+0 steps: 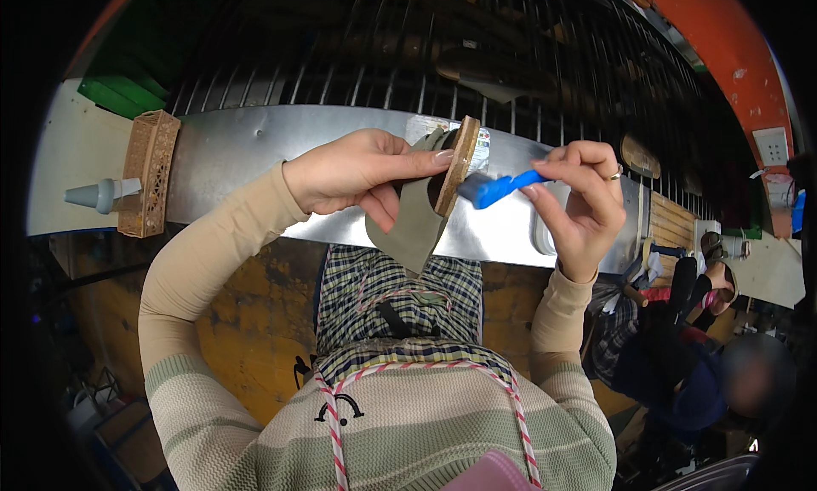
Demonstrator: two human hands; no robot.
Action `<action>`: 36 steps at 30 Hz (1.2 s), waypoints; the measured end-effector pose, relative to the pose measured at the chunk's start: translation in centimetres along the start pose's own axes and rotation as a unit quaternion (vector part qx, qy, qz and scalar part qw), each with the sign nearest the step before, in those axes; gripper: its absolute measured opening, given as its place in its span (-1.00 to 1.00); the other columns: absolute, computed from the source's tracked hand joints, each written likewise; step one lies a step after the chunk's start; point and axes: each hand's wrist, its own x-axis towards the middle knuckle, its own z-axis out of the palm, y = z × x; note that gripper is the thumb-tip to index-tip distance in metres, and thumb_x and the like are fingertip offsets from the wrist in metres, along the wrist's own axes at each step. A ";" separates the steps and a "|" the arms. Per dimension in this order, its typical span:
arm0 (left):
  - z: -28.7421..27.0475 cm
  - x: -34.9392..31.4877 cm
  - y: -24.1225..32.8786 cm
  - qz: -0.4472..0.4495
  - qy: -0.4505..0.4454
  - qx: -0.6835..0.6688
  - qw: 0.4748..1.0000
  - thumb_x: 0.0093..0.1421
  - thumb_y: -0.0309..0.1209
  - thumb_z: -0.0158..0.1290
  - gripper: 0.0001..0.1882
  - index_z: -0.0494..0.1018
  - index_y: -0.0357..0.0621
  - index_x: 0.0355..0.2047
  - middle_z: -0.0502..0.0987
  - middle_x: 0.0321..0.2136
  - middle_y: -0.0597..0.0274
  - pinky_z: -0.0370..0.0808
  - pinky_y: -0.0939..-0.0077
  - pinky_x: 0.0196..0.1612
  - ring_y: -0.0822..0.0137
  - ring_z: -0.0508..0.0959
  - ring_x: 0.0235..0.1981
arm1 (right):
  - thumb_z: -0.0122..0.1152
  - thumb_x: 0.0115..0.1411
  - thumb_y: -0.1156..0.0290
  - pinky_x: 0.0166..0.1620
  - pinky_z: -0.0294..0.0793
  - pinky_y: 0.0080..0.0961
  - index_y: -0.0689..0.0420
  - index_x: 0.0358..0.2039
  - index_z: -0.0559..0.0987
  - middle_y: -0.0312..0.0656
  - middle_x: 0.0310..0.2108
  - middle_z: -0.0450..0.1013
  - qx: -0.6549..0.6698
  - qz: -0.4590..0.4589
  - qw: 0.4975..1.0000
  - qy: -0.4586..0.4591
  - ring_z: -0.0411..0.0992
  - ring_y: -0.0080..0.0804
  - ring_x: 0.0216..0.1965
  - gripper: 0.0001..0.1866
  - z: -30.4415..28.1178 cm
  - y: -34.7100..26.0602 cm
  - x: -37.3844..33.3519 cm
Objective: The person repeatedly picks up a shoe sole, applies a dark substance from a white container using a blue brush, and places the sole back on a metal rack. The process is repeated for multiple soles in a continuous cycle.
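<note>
My left hand is closed on a shoe with a tan edged sole and a grey-green upper. The shoe is tipped on its side, its sole facing right, with my thumb near the sole's edge. Between the fingertips of my right hand is the handle of a small blue brush. Its bristle end is at the sole, touching or nearly so; I cannot tell which. Both hands are above a shiny metal ledge.
A tan woven basket with a grey cone-shaped nozzle beside it stands at the left. Beyond the ledge runs a rack of metal rods carrying other shoes. A co-worker sits at the right, below an orange frame.
</note>
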 end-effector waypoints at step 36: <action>-1.2 -0.5 1.2 0.062 0.040 -0.013 0.997 0.34 -0.10 0.04 -0.48 0.39 -0.50 -0.19 0.61 -0.46 0.04 0.61 0.71 -0.60 0.46 0.61 -0.67 | 0.47 -0.15 0.69 -0.16 0.44 -0.58 0.27 -0.34 0.67 -0.26 -0.27 0.35 0.301 0.119 0.940 -0.105 0.38 -0.51 -0.22 -0.72 2.0 2.9 -1.3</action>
